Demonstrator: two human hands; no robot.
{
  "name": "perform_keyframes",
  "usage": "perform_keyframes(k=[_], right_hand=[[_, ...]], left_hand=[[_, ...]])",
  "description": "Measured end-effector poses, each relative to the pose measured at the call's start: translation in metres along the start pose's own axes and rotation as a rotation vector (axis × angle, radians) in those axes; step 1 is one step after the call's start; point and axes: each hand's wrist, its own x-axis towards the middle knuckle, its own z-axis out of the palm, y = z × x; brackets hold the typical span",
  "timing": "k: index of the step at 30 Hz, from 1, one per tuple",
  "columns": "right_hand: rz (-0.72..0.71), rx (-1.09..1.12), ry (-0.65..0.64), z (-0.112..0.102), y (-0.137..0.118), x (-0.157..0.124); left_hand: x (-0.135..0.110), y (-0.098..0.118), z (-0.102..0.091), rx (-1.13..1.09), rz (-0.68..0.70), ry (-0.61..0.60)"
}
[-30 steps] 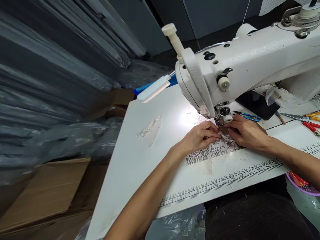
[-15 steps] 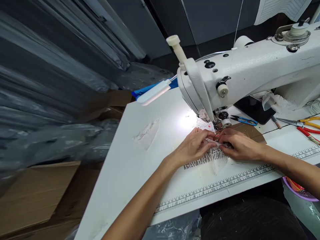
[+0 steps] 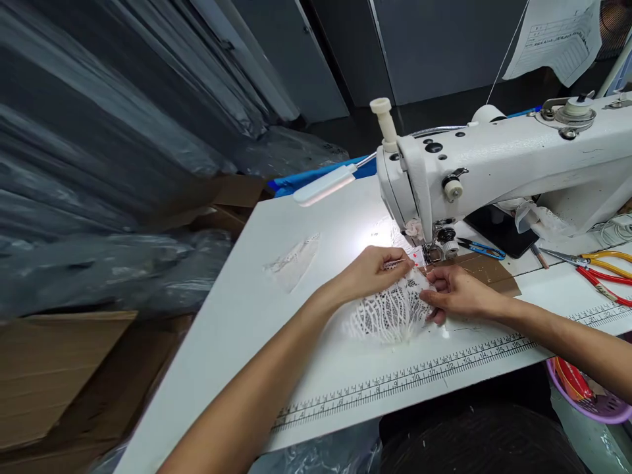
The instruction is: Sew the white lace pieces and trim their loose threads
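A piece of white lace fabric (image 3: 390,312) lies spread on the table just in front of the sewing machine (image 3: 494,161). My left hand (image 3: 378,270) pinches its upper left edge. At the upper right edge, my right hand (image 3: 451,291) grips the same lace between thumb and fingers. Both hands are close below the presser foot (image 3: 433,253), with the lace's top edge near it. Whether the lace reaches under the foot is hard to make out. A second small lace piece (image 3: 295,262) rests on the table to the left.
Blue thread snips (image 3: 481,248), a black phone (image 3: 501,230) and scissors with yellow and red handles (image 3: 600,262) lie right of the needle. A lit lamp (image 3: 326,185) hangs over the table. Ruler tape (image 3: 409,376) runs along the front edge. A purple basket (image 3: 605,411) is below.
The lace, bunched between my fingers before, now lies opened out flatter toward me. My hands have moved slightly apart. The view has shifted, so the machine appears lower and further right.
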Motion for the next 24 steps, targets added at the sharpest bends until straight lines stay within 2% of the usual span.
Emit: perform_keyframes(k=[2, 4, 7, 8, 10, 13, 15, 17, 20, 22, 24], right_hand=[[0.049, -0.049, 0.032, 0.003, -0.003, 0.003], [0.013, -0.282, 0.066, -0.002, -0.007, 0.002], [-0.100, -0.778, 0.254, -0.021, -0.009, -0.003], [-0.131, -0.894, 0.320, -0.028, -0.008, -0.004], [-0.262, -1.029, 0.371, -0.040, -0.003, -0.004], [-0.658, -1.108, 0.298, -0.045, 0.014, 0.002], [-0.843, -1.137, 0.223, -0.040, 0.025, 0.007], [-0.879, -1.164, 0.175, -0.034, 0.033, 0.010], [-0.824, -1.166, 0.163, -0.028, 0.037, 0.011], [-0.806, -1.120, 0.143, -0.029, 0.036, 0.009], [-0.802, -1.041, 0.115, -0.033, 0.034, 0.008]], left_hand=[[0.013, -0.005, -0.001, 0.163, 0.003, -0.017], [0.023, -0.012, 0.001, 0.328, 0.012, 0.048], [0.025, -0.023, 0.006, 0.502, 0.088, 0.278], [0.023, -0.025, 0.007, 0.532, 0.135, 0.354], [0.015, -0.029, 0.009, 0.585, 0.246, 0.467], [0.009, -0.032, 0.014, 0.653, 0.360, 0.534], [0.012, -0.035, 0.019, 0.658, 0.382, 0.489], [0.020, -0.040, 0.024, 0.623, 0.415, 0.376], [0.029, -0.045, 0.023, 0.533, 0.499, 0.250], [0.025, -0.044, 0.018, 0.483, 0.525, 0.308], [0.015, -0.037, 0.014, 0.461, 0.551, 0.434]])
